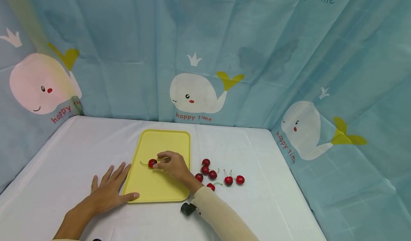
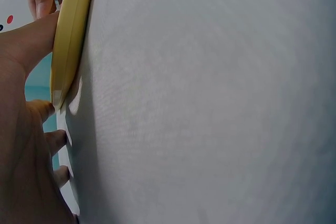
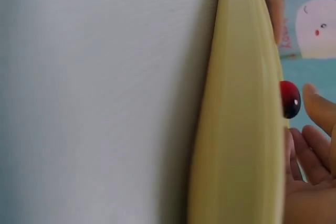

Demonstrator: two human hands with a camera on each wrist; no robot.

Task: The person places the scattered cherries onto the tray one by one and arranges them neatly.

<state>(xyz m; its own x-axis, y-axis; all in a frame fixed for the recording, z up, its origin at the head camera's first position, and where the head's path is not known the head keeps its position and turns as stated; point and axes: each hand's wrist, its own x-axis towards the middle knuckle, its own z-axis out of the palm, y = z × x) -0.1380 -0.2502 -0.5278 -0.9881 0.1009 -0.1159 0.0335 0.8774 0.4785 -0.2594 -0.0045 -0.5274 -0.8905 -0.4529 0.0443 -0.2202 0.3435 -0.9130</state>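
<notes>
A yellow tray (image 1: 154, 191) lies on the white-covered table, and a red cherry (image 1: 152, 163) with a thin stem pointing left is on it. My right hand (image 1: 174, 166) is over the tray, thumb and fingers bent and parted right beside the cherry. In the right wrist view, a gap shows between the thumb (image 3: 320, 108) and the dark red cherry (image 3: 290, 99). My left hand (image 1: 107, 194) lies spread at the tray's left edge, thumb over the near left corner. The left wrist view shows its fingertips close along the tray's side (image 2: 71, 40).
Several cherries (image 1: 212, 175) lie on the table right of the tray, some with stems, partly behind my right forearm. A black object (image 1: 187, 209) sits at the right wrist. Blue curtains (image 1: 122, 55) with whale prints stand behind the table and along its sides.
</notes>
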